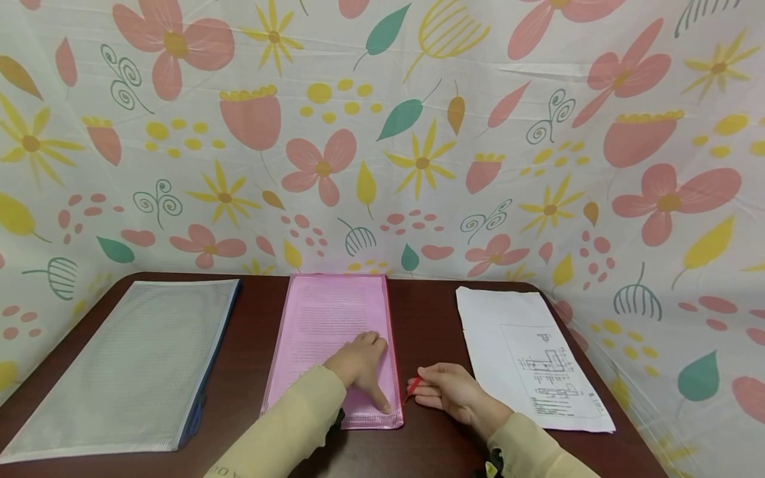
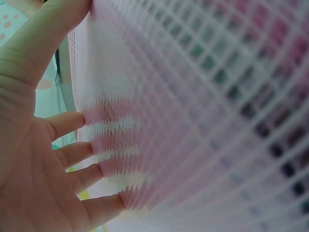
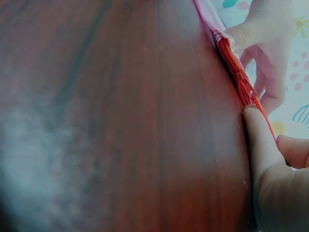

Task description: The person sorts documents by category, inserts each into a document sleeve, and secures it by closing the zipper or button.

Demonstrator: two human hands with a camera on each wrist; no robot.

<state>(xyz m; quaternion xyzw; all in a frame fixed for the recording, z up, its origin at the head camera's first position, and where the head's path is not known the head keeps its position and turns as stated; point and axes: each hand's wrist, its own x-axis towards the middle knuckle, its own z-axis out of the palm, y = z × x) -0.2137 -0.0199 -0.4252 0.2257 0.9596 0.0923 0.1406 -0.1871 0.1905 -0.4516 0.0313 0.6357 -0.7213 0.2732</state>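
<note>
Pink mesh pouch [image 1: 329, 309] is pressed under spread fingers of L hand [image 1: 360, 366]; red zip cord [image 3: 262, 113] is pinched btwn thumb & fingers of R hand [image 1: 452, 393], just beside pouch's edge.

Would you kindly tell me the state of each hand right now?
Left hand: open, resting on the pink pouch.
Right hand: closed, pinching the red zipper cord.
</note>
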